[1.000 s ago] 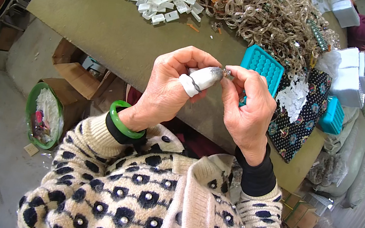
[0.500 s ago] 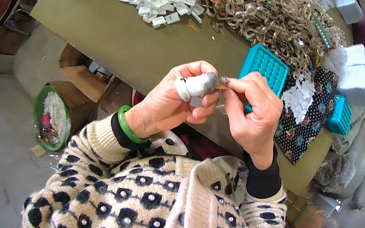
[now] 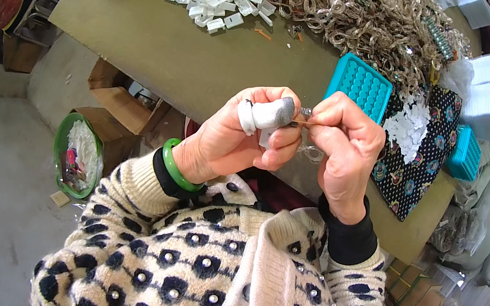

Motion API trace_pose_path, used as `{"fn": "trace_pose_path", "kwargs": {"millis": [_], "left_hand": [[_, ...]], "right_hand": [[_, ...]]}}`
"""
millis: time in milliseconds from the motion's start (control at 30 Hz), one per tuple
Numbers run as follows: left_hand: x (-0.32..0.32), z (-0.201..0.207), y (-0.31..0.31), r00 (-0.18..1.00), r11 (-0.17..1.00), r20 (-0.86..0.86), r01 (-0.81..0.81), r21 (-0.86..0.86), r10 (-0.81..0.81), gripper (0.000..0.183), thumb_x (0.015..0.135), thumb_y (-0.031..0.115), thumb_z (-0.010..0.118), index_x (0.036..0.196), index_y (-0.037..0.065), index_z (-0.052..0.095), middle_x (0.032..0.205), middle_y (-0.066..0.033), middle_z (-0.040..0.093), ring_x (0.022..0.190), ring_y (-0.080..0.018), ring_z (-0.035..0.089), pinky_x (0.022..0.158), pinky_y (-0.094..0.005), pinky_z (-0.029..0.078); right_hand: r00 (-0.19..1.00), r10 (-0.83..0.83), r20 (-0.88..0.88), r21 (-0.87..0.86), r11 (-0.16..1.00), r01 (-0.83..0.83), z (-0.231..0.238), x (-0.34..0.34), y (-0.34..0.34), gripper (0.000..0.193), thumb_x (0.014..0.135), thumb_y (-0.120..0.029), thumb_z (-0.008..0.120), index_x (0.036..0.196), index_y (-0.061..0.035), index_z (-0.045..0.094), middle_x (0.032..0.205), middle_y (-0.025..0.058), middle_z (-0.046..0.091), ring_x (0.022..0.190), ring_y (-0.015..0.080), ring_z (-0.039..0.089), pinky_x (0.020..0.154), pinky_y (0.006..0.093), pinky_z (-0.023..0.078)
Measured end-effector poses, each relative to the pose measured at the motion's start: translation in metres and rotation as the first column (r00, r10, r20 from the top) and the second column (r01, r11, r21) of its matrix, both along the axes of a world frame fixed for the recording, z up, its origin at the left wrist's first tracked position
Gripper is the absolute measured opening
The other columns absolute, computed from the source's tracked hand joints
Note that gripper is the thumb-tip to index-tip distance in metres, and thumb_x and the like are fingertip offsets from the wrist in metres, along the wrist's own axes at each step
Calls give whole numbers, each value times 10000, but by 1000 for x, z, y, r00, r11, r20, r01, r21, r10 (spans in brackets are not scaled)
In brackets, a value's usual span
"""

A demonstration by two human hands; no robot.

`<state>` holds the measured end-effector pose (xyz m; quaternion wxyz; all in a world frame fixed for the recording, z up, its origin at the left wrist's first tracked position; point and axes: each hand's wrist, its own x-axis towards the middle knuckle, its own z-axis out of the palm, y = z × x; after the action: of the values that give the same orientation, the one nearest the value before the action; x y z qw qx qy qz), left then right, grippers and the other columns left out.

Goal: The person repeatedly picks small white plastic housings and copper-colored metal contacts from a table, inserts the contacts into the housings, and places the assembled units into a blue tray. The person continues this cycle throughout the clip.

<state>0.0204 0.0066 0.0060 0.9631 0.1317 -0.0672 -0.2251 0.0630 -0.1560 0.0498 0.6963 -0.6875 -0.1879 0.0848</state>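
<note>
- In the head view, a small pale piece [image 3: 266, 136] is pinched in the left hand [image 3: 222, 132], between the fingers and a thumb wrapped in a white, grey-tipped cover [image 3: 273, 113].
- A thin orange strip [image 3: 301, 122] is gripped between the closed thumb and forefinger of the right hand [image 3: 348, 142]; its other end is hidden at the left thumb.
- A shiny coil [image 3: 305, 112] is seen just above the strip, between the hands; what it is fixed to cannot be told.
- Both hands are held near the table [image 3: 134, 35], beside a teal tray [image 3: 336, 80].
- Small parts seem to be being worked together or apart; which cannot be told.
- A firm left pinch and a fine, controlled right-hand movement are judged to be called for.
</note>
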Motion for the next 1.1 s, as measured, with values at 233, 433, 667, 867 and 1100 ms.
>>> {"fn": "trace_pose_path", "kwargs": {"millis": [233,433,667,867,1100], "left_hand": [[-5,3,-2,996,993,-86,6,-115,-16,258,967,285,538,1115,76,573,732,-17,497,580,-145,458,476,-281,355],[-8,20,14,992,977,-112,-35,211,60,241,956,267,616,1086,67,588,698,-17,551,548,-117,479,499,-257,373],[28,9,71,661,-534,749,-619,576,42,223,879,46,604,1098,30,643,845,-48,604,787,-199,607,695,-305,476],[49,-22,99,696,-777,687,-545,315,-209,395,697,-107,548,1048,52,634,1031,-127,528,1003,-354,559,817,-437,468],[45,-30,104,606,-674,747,-675,300,-274,376,674,-141,531,1001,34,595,1067,-122,542,973,-367,580,807,-439,481]], "right_hand": [[992,33,-123,-31,999,-37,-3,0,-1,94,746,83,506,718,6,551,674,39,566,621,106,499,572,244,384],[881,30,471,-177,982,61,-6,-8,11,147,821,85,650,930,2,597,846,101,612,713,194,618,659,284,494],[984,64,-165,169,985,-36,-6,-15,9,83,930,23,616,1010,17,594,853,29,614,715,76,587,665,201,487],[931,137,-339,242,969,-55,-11,-12,9,90,939,8,612,1027,22,597,842,41,618,687,86,589,647,212,501],[891,183,-416,256,964,-78,-11,-12,13,87,928,4,632,1007,26,603,843,52,627,681,92,591,625,221,505]]}}
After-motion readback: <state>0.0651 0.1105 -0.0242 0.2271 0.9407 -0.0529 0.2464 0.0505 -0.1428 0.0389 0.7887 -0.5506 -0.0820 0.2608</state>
